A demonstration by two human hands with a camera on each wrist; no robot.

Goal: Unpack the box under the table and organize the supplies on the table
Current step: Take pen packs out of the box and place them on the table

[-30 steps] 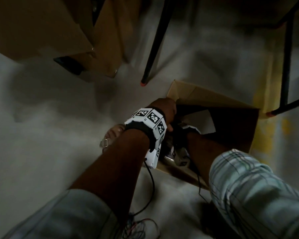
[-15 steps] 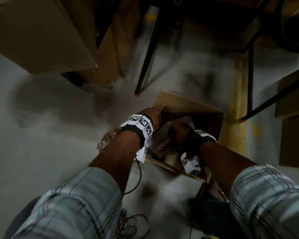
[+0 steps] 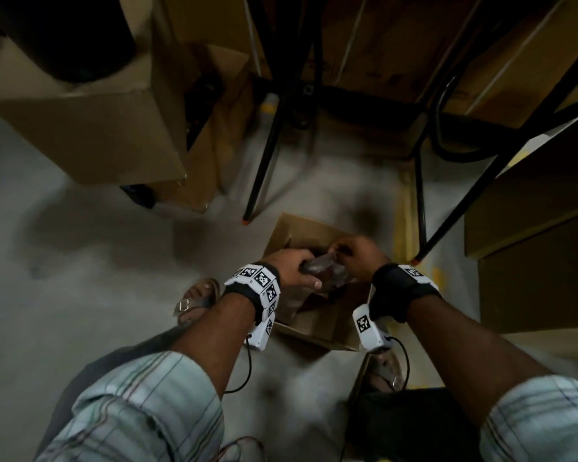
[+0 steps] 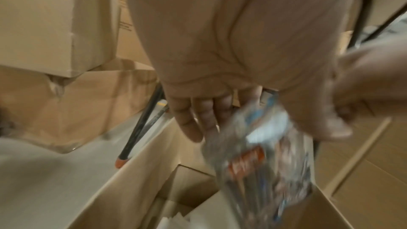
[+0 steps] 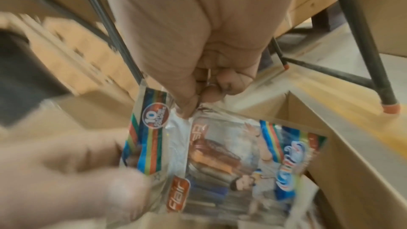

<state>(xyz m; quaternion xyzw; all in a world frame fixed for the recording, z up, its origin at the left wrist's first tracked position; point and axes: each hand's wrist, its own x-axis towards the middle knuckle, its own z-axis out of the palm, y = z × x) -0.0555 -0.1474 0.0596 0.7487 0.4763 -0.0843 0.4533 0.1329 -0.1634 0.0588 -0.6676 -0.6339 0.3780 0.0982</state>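
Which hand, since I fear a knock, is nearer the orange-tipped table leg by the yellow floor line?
Right. The right hand pinches the packet just left of that leg; the left hand grips the packet's other end, farther off.

Clear packet (image 5: 220, 161) reads "Flair" and "10"

Big cardboard boxes (image 3: 90, 128) stand on the grey floor (image 3: 64, 278). More boxes (image 3: 531, 261) are at the right, near a yellow floor line (image 3: 401, 225).
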